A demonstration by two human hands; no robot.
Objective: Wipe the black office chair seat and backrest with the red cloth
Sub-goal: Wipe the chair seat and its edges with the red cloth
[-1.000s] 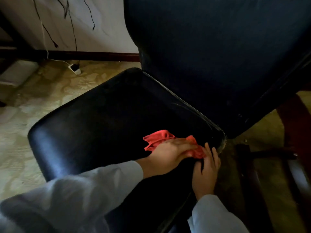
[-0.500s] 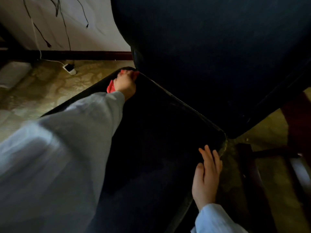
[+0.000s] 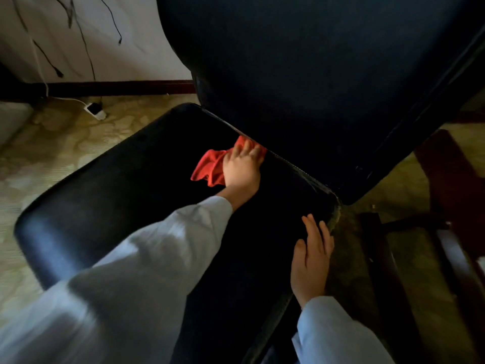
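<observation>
Back from the far corner, my left hand point(image 3: 241, 166), grip flat, presses the red cloth point(image 3: 208, 168) at the rear edge of the seat point(image 3: 105, 179); right hand point(image 3: 312, 258) rests flat on it. Cloth seems soft, light; I'd palm its middle.

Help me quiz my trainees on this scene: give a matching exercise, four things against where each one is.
Things:
1. red cloth
2. right hand
3. white charger
4. backrest

Places:
a. on the floor near the wall
b. flat on the edge of the seat
c. pressed under the left hand at the seat's rear
d. rising behind the seat

Pairs: 1-c; 2-b; 3-a; 4-d
</observation>
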